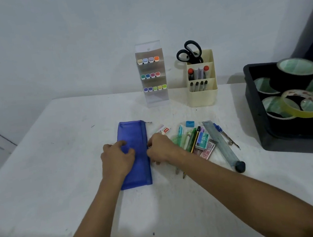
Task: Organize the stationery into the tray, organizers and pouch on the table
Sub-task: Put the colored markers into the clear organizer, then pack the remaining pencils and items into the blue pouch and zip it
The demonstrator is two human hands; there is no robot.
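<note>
A blue mesh pouch (133, 134) lies flat in the middle of the white table (56, 163). My left hand (117, 158) presses on its left side, fingers pinching the mesh. My right hand (161, 148) grips the pouch's right edge at the zipper line. Right of it lies a pile of loose stationery: pens (188, 140), an eraser (163, 130), a blue sharpener (190, 123), staple boxes (202, 141), a metal ruler (219, 141) and a blue pen (221, 131).
A clear marker organizer (152, 74) and a cream organizer (202, 83) with scissors (189, 52) stand at the back. A black tray (261, 119) with several tape rolls (299, 103) sits at the right. The table's front edge is close below.
</note>
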